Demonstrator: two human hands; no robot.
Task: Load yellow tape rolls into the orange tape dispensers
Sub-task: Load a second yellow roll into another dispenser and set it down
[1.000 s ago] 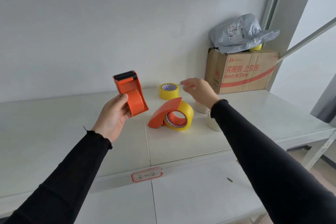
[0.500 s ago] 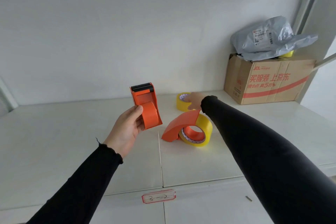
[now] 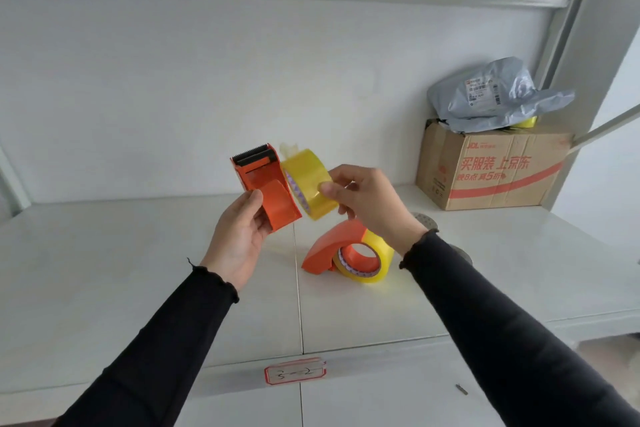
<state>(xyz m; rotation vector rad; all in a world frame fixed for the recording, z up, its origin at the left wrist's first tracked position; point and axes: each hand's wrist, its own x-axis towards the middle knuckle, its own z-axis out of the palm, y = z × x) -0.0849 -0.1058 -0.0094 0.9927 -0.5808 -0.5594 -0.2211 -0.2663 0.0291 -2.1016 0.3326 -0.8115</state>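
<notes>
Nearest to me, along the front lip of the white shelf [image 3: 104, 288], I see a small red-bordered label [image 3: 295, 371] and, lower to the right, a tiny dark screw-like bit [image 3: 461, 389]. Both of my black sleeves [image 3: 149, 357] reach forward over the shelf. A loaded orange dispenser [image 3: 332, 250] lies on its side on the shelf between my wrists, with a yellow roll [image 3: 377, 262] seated on its orange hub. Above it, my left hand [image 3: 239, 236] is wrapped around an empty orange dispenser [image 3: 265, 185], thumb across its curved front, the black serrated blade pointing up. My right hand [image 3: 374, 204] pinches a yellow tape roll [image 3: 310, 182] between thumb and fingers, held in the air, tilted, with its side touching or just beside the right face of the empty dispenser; I cannot tell whether it sits on the hub. Behind my right wrist, two pale round things [image 3: 424, 220] rest on the shelf, mostly hidden. Farthest back, in the right corner, stands a cardboard box [image 3: 491, 170] with red print, a grey plastic mailer bag [image 3: 491, 97] on top and a bit of yellow showing under it.
</notes>
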